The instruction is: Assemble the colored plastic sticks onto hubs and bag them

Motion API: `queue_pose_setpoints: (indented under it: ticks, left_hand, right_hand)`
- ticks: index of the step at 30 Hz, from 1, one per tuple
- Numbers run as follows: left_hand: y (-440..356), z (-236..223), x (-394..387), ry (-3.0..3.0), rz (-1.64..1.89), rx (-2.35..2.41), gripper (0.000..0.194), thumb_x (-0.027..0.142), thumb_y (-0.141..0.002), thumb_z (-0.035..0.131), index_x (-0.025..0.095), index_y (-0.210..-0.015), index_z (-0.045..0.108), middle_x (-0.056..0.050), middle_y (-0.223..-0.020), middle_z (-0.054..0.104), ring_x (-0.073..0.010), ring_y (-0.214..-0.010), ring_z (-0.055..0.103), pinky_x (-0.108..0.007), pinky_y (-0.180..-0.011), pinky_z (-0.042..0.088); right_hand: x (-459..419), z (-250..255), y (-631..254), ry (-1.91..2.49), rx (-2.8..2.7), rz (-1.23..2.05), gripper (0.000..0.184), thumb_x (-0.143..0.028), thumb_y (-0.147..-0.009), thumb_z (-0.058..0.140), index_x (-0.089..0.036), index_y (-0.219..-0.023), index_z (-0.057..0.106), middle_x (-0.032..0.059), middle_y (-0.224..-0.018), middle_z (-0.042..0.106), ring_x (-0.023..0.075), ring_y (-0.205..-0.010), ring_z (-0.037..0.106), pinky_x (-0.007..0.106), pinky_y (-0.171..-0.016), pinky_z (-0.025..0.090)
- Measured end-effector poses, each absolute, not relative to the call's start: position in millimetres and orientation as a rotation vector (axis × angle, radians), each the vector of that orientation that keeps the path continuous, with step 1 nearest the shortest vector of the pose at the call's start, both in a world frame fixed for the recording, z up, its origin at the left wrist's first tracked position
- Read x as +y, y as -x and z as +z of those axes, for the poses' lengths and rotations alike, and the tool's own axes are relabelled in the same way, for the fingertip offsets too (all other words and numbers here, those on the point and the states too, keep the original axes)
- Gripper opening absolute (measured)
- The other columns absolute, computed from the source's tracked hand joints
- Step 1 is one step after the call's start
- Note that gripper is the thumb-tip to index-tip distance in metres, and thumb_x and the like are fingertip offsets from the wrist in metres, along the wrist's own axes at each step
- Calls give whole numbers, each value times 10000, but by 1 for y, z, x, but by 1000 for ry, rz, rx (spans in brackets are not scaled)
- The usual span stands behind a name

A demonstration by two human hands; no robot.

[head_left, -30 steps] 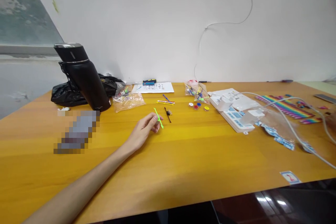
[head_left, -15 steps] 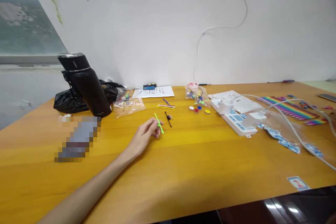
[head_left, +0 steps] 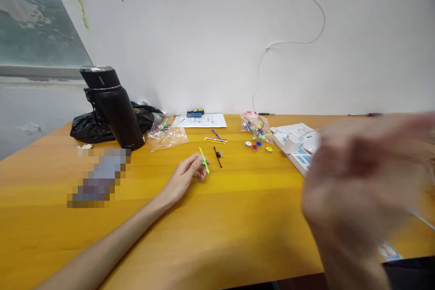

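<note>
My left hand (head_left: 185,175) rests on the yellow wooden table (head_left: 217,217) and pinches a thin green plastic stick (head_left: 204,160) between thumb and fingers. Just right of it lies a black stick with a small bead (head_left: 218,155). My right hand (head_left: 360,181) is raised close to the camera at the right, a large blur; its fingers cannot be made out. Beyond the green stick lie yellow, red and blue sticks (head_left: 215,138) and small coloured round buttons (head_left: 258,145).
A black flask (head_left: 113,106) stands before a black bag (head_left: 91,127) at back left. Clear bags of small parts (head_left: 166,133) (head_left: 254,123), a paper sheet (head_left: 200,121), a screwdriver (head_left: 195,113) and a white power strip (head_left: 295,142) sit along the back. A white cable (head_left: 288,43) runs up the wall.
My right hand has swung up into view at the right, blurred, covering the power strip and rainbow strips. My left hand stays put with the green stick.
</note>
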State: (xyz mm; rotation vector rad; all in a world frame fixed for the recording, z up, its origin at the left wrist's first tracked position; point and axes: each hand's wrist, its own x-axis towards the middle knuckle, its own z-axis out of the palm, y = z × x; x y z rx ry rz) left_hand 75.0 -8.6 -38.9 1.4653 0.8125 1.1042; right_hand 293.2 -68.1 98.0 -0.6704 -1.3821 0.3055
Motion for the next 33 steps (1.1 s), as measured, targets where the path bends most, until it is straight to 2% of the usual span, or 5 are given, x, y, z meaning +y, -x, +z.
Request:
queue_pose_setpoints:
  ticks: [4,7,10,17,33]
  left_hand:
    - [-78,-33,-14,-1428,1064,777,385,502,-1011,465,158,-910,605,-22,-838,562,-146,-754,554,-280,-735,472]
    - [-78,-32,-17,-1418,987,755,416,518,-1011,452,160,-863,604,-17,-805,564,-151,-739,556,-289,-769,472]
    - [-77,-33,-20,-1436,958,807,422,554,-985,483,172,-895,637,-34,-867,613,-178,-807,571,-299,-819,475]
    - [-76,-30,-27,-1597,826,858,439,549,-1007,430,199,-1165,642,-27,-831,623,-200,-837,557,-308,-856,459]
    - [-78,-36,-24,-1671,838,833,383,499,-1049,332,208,-846,476,-9,-801,483,-172,-757,460,-298,-788,404]
  right_hand:
    - [-29,53,-280,777,-1596,464,450,-337,-1091,339,-207,-670,434,-20,-596,476,111,-547,457,273,-567,408]
    - [-12,18,-283,743,-2032,413,199,-283,-1053,426,-190,-1139,579,95,-1111,652,186,-1000,609,368,-893,497]
    - [-12,0,-282,701,-2328,330,369,-313,-977,588,-217,-1325,511,106,-1376,556,239,-1260,505,433,-1084,410]
    - [-16,-14,-272,855,-2353,124,159,-322,-1027,513,-183,-1075,574,97,-1073,663,235,-990,596,389,-894,483]
    - [-5,-41,-270,771,-2330,-171,254,-259,-1066,417,-196,-877,574,80,-880,715,189,-808,677,306,-739,493]
